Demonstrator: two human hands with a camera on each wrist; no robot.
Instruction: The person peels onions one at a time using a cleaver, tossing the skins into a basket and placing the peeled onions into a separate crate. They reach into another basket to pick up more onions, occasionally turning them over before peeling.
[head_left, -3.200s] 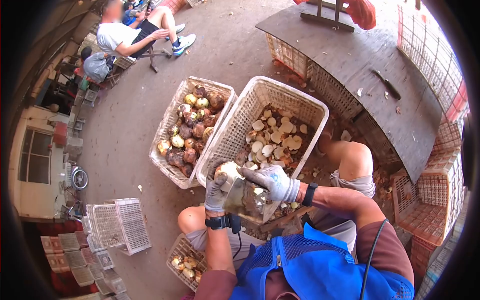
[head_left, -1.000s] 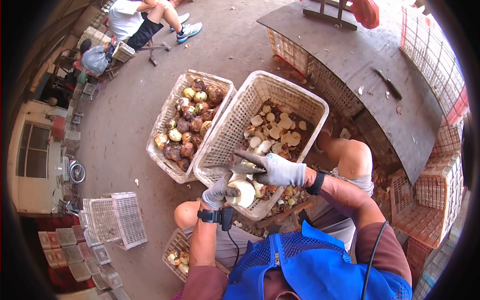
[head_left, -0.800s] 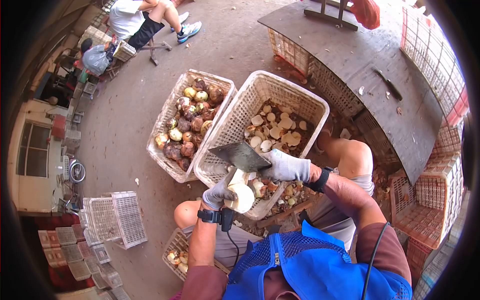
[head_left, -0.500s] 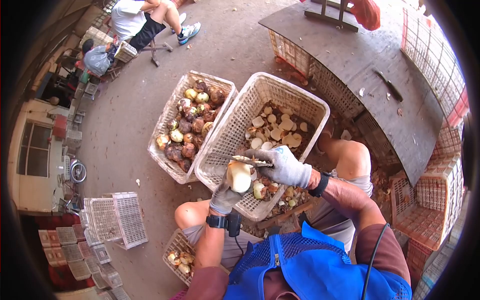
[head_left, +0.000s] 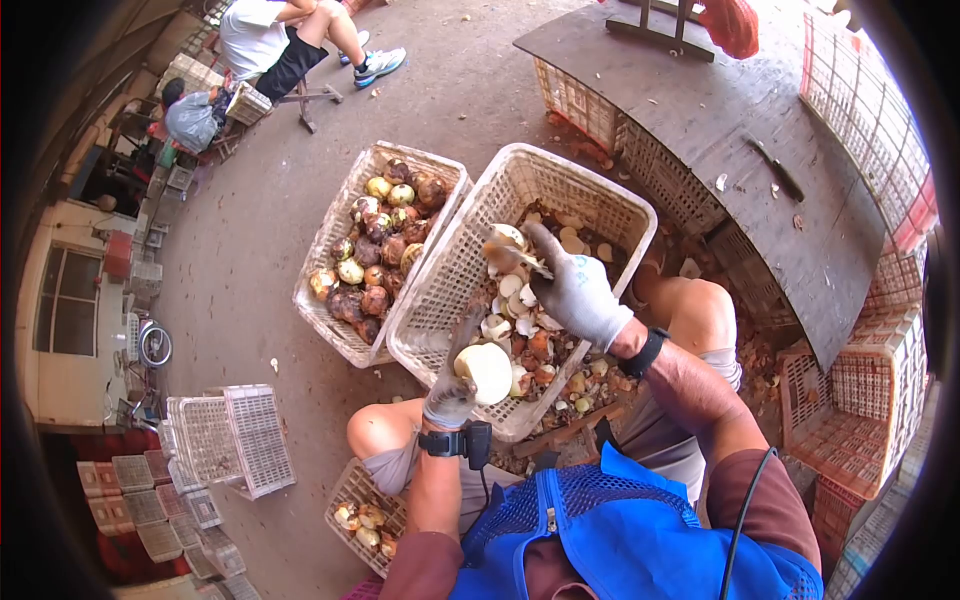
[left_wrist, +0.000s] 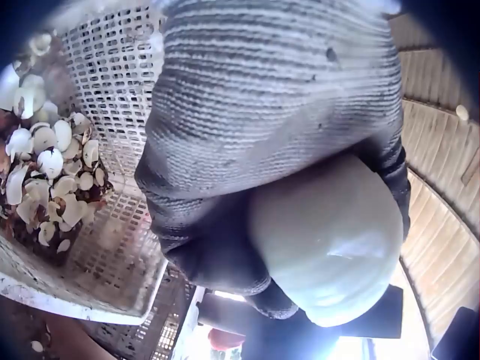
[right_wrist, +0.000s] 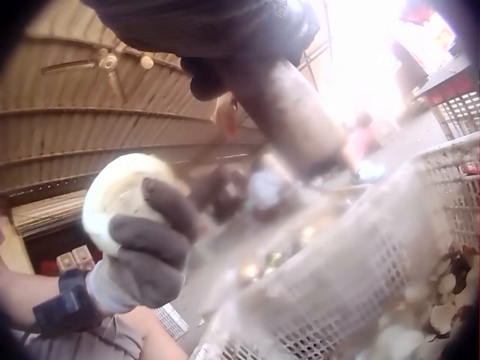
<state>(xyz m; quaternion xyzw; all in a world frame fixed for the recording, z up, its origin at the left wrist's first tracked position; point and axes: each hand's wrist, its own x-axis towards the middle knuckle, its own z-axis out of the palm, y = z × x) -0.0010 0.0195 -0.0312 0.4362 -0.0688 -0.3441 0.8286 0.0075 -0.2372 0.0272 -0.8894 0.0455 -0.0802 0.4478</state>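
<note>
My gloved left hand (head_left: 450, 400) grips a peeled, smooth white round vegetable (head_left: 487, 373) near the front rim of a large crate (head_left: 425, 285). Close up in the left wrist view, the fingers wrap around the pale vegetable (left_wrist: 330, 240). In my gloved right hand (head_left: 582, 295) is a broad-bladed cleaver (head_left: 515, 258), blurred, over the crate's middle. A white piece (head_left: 507, 236) overlaps the blade there. Under it lie many white slices and brown peelings (head_left: 520, 295). In the right wrist view, the left hand (right_wrist: 150, 251) holds the vegetable apart from the blade.
A second crate (head_left: 315, 300) of unpeeled brown and greenish round vegetables stands against the large crate's left side. A small crate (head_left: 345, 500) with trimmed pieces sits by my left leg. At right, a knife (head_left: 775, 168) lies on a dark board (head_left: 690, 120). Another person (head_left: 262, 45) sits beyond.
The cleaver has left the vegetable and swung forward over the crate with the right hand. The left hand still holds the vegetable, now a bit lower and turned. Peeled white surface has replaced its rough skin.
</note>
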